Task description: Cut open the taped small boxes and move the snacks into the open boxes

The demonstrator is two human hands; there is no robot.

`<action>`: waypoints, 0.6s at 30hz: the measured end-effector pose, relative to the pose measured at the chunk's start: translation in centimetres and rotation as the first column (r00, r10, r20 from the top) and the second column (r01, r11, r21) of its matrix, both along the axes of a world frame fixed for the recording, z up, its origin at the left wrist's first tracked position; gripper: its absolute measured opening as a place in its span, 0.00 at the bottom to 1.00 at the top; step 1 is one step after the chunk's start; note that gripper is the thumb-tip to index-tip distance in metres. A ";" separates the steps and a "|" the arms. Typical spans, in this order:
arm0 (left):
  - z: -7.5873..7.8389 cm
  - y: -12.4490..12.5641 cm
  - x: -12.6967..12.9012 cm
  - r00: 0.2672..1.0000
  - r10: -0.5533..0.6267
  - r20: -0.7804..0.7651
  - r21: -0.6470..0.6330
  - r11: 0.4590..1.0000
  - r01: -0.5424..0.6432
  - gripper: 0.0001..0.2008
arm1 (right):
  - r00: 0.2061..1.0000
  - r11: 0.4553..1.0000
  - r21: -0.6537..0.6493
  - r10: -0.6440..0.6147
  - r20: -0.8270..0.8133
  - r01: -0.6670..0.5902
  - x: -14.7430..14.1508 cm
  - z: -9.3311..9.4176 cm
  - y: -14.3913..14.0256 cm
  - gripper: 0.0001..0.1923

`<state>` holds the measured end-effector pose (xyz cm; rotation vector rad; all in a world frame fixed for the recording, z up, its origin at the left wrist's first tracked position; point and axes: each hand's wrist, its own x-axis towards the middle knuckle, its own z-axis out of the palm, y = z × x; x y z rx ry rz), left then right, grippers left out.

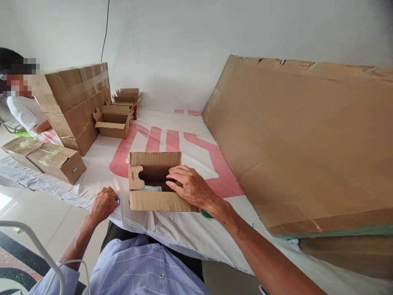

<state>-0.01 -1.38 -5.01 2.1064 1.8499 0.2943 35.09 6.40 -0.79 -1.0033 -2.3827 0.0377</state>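
Note:
An open cardboard box (164,201) stands in front of me, its long flaps folded outward and a notched end flap up at its left. Inside lies a flat, whitish printed packet (152,188). My right hand (187,184) rests over the box's right end, fingers loosely curved and apart at the opening; its palm side is hidden. To the left of the box, at the table's front edge, my left hand (105,202) is closed around a small clear-and-blue item (116,200), most of it hidden by the fingers.
Taped cartons (69,104) are stacked at the left, with two more boxes (57,159) before them. Further back stand an open box (113,122) and others behind it. A large cardboard sheet (301,147) leans along the right. A person (27,108) sits at far left.

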 end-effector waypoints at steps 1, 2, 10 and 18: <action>-0.1 0.1 -0.1 0.999 0.020 0.038 -0.006 1.000 -0.019 0.10 | 1.000 1.000 -0.001 -0.003 -0.002 0.003 0.0 0.0 0.0 0.08; -0.2 0.2 -0.3 0.996 0.040 0.079 -0.012 0.999 -0.039 0.10 | 1.000 1.000 -0.003 -0.003 -0.005 0.003 0.0 0.0 -0.1 0.08; -1.5 -0.1 -0.5 0.939 0.154 0.308 -0.045 0.988 -0.147 0.08 | 0.999 0.999 0.037 0.040 -0.020 -0.039 -0.2 -0.3 -0.1 0.12; 4.0 1.0 -7.2 0.718 0.208 0.665 0.145 0.906 -0.397 0.07 | 0.995 0.996 0.019 0.093 -0.036 -0.092 -0.7 -0.3 0.7 0.15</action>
